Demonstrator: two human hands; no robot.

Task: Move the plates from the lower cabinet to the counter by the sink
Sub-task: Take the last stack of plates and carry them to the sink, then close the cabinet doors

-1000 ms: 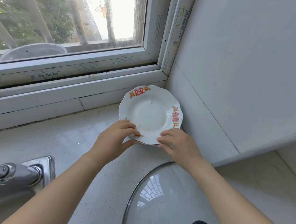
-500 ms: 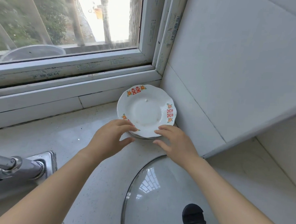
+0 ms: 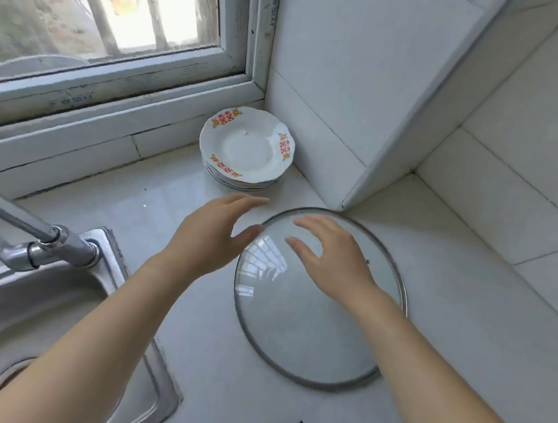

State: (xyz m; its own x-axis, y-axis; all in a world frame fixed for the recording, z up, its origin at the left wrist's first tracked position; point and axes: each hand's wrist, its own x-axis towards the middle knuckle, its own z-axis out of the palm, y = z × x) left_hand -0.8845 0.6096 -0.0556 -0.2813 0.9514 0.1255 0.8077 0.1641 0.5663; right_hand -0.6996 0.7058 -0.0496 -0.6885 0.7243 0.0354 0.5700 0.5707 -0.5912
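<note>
A small stack of white plates [image 3: 245,149] with red and orange flower marks on the rim sits on the white counter [image 3: 175,208], in the corner under the window and against the tiled wall. My left hand [image 3: 212,235] hovers a short way in front of the stack, fingers apart, holding nothing. My right hand [image 3: 329,253] is open too, above the far edge of a glass lid. Neither hand touches the plates.
A round glass pot lid [image 3: 307,323] with a metal rim lies flat on the counter, right of the sink. The steel sink [image 3: 64,337] and its tap [image 3: 34,239] fill the lower left. A tiled wall block [image 3: 366,100] juts out right of the plates.
Both hands have let go of the plate stack and drawn back toward me. The plates stay in the corner. The view has tilted down, showing more of the sink.
</note>
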